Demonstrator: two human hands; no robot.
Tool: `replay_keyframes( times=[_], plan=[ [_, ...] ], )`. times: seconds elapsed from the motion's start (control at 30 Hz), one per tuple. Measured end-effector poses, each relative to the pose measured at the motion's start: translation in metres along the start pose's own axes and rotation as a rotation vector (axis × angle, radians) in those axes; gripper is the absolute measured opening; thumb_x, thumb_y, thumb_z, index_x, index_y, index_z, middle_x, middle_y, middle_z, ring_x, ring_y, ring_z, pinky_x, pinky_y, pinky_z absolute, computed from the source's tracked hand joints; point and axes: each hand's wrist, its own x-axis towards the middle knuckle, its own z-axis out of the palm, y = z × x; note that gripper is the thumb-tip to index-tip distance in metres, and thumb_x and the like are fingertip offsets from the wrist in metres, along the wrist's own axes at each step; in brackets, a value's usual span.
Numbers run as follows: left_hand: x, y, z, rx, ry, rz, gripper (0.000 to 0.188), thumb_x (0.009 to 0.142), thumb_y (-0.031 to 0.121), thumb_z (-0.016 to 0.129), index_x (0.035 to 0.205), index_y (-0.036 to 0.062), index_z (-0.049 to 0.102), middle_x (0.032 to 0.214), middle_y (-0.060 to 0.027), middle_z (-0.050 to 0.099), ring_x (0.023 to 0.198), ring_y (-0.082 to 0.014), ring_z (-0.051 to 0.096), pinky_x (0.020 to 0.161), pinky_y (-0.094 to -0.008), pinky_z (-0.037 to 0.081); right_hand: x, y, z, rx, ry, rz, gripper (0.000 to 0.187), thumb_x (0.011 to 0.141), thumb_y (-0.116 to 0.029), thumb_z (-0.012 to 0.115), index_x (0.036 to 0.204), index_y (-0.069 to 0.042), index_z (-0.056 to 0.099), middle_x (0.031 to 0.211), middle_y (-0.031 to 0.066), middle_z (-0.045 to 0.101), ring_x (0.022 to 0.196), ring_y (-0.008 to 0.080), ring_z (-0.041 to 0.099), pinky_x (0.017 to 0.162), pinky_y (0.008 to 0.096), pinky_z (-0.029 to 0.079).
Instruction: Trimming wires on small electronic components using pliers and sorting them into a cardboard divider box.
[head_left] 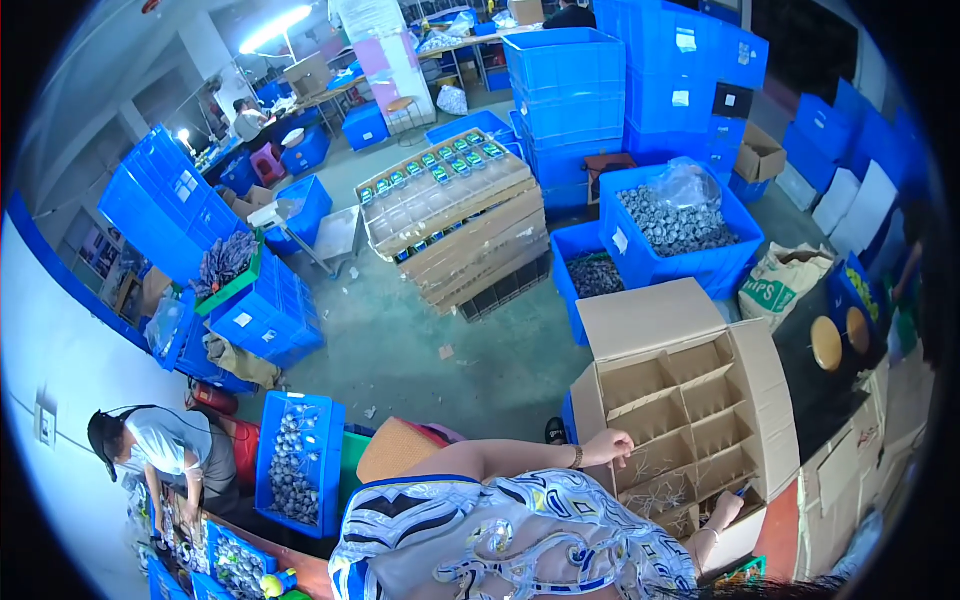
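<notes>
An open cardboard carton [757, 400] with cardboard dividers lies in front of me, its flaps folded out. Thin pale strands, perhaps wires [665, 492], lie tangled in its nearer compartments; the farther ones show bare cardboard. My left hand [608, 449], with a band on the wrist, is above the carton's left edge. Its fingers are curled together, and what they hold, if anything, is too small to tell. Over the near right compartments, my right hand [726, 511] is closed. A small blue tip shows beside its fingers, but I cannot make out the thing.
Blue bins of round silvery parts stand beyond the carton [680, 215] and at left [295, 465]. A stack of cardboard trays [470, 235] stands mid-floor. Another person [180, 450] bends over parts at lower left. A stool [395, 450] sits by my left arm.
</notes>
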Motion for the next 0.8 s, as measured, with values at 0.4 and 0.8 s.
replay_keyframes(
  times=[0.4, 0.8],
  plan=[
    [0.003, -0.009, -0.002, -0.109, -0.025, -0.052, 0.018, 0.095, 0.016, 0.049, 0.102, 0.0004, 0.054, 0.088, -0.0108, 0.065, 0.07, -0.0194, 0.07, 0.045, -0.0258, 0.051, -0.039, -0.026, -0.014, -0.012, 0.081, 0.062, 0.036, 0.083, -0.017, 0.047, 0.112, 0.005, 0.049, 0.109, 0.0272, 0.06, 0.098, 0.0405, 0.062, 0.082, 0.0495, 0.051],
    [0.008, -0.002, -0.001, -0.157, -0.083, -0.094, 0.018, 0.095, 0.014, 0.047, 0.104, -0.0013, 0.053, 0.088, -0.0133, 0.065, 0.071, -0.0223, 0.07, 0.044, -0.0271, 0.051, 0.011, 0.048, 0.015, 0.328, 0.727, -0.233, 0.037, 0.086, -0.021, 0.052, 0.115, 0.001, 0.054, 0.097, 0.025, 0.064, 0.09, 0.0415, 0.062, 0.078, 0.0477, 0.05]
  ],
)
